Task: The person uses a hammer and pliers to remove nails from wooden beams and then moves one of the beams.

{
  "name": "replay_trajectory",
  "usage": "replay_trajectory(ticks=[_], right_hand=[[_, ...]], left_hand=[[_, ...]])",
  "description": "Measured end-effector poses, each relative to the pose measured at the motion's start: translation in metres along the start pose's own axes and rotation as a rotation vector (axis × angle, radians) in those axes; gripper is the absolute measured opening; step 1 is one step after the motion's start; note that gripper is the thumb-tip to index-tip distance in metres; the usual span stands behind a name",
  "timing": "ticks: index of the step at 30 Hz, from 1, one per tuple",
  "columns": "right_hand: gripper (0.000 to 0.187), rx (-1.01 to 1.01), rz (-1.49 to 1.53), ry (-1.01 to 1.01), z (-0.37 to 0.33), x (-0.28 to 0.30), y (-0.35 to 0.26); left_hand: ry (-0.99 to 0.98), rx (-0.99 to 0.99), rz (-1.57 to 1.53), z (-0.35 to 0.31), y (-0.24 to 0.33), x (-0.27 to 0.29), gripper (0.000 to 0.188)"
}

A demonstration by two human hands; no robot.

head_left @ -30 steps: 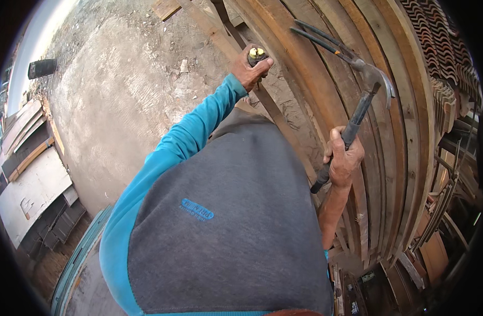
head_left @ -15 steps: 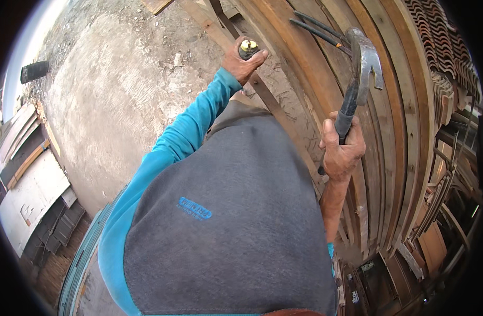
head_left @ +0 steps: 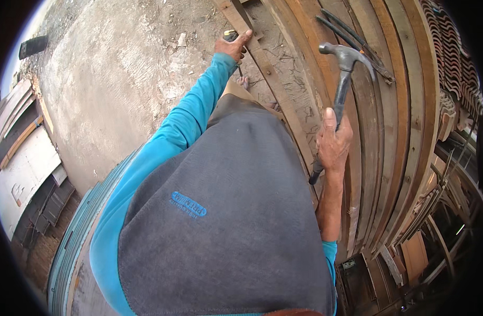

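Note:
A claw hammer (head_left: pixel 342 95) stands head-up in my right hand (head_left: pixel 333 139), whose fingers are wrapped round its dark handle. Its face points left and its claw curves right, in front of stacked boards. Ahead and to the left, my left hand (head_left: pixel 232 50) grips a tool with a black and yellow handle (head_left: pixel 230 35). A thin dark shaft shows below that fist, but the tip cannot be made out. Close beside this hand runs a long wooden plank (head_left: pixel 270 68), with nails or holes along it.
Long boards (head_left: pixel 405 105) are stacked on the right, and a dark two-handled tool (head_left: pixel 352 39) lies on them. Roof tiles (head_left: pixel 452 58) stand beyond. Rough concrete ground (head_left: pixel 120 79) spreads to the left. Corrugated teal sheets (head_left: pixel 78 242) and a white panel (head_left: pixel 28 179) lie lower left.
My left hand has moved slightly farther away and left, to the plank's edge. The hammer has turned in my right hand, so its face now points left; that hand has shifted slightly.

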State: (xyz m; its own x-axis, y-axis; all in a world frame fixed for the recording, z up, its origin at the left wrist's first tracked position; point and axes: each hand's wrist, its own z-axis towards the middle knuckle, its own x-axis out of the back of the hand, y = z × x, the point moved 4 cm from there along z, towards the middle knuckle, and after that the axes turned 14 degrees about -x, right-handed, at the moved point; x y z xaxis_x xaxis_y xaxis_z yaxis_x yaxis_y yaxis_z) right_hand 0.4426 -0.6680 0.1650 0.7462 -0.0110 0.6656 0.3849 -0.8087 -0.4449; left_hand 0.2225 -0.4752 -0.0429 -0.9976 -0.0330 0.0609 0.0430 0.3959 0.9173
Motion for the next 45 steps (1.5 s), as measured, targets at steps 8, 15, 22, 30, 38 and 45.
replay_trajectory(ticks=[8,15,22,30,38,45], right_hand=[[0.042,0.302,0.103,0.054,0.014,-0.029,0.009],[0.057,-0.038,-0.009,-0.133,0.002,-0.012,0.016],[0.047,0.114,0.089,0.008,0.015,-0.028,-0.031],[0.054,-0.028,-0.176,-0.342,-0.003,-0.040,0.021],[0.043,0.046,0.109,-0.023,-0.007,-0.006,0.019],[0.033,0.098,0.219,0.066,-0.002,-0.008,0.033]], left_hand=[[-0.120,-0.017,-0.026,0.009,-0.017,-0.001,0.047],[-0.060,-0.018,0.160,0.010,-0.024,0.013,0.061],[-0.068,-0.012,0.064,0.003,-0.001,0.006,0.056],[0.089,-0.162,0.216,0.010,-0.025,0.012,0.057],[0.001,-0.350,-0.116,-0.046,0.052,0.001,0.052],[-0.294,-0.360,-0.425,-0.053,0.063,-0.058,0.038]])
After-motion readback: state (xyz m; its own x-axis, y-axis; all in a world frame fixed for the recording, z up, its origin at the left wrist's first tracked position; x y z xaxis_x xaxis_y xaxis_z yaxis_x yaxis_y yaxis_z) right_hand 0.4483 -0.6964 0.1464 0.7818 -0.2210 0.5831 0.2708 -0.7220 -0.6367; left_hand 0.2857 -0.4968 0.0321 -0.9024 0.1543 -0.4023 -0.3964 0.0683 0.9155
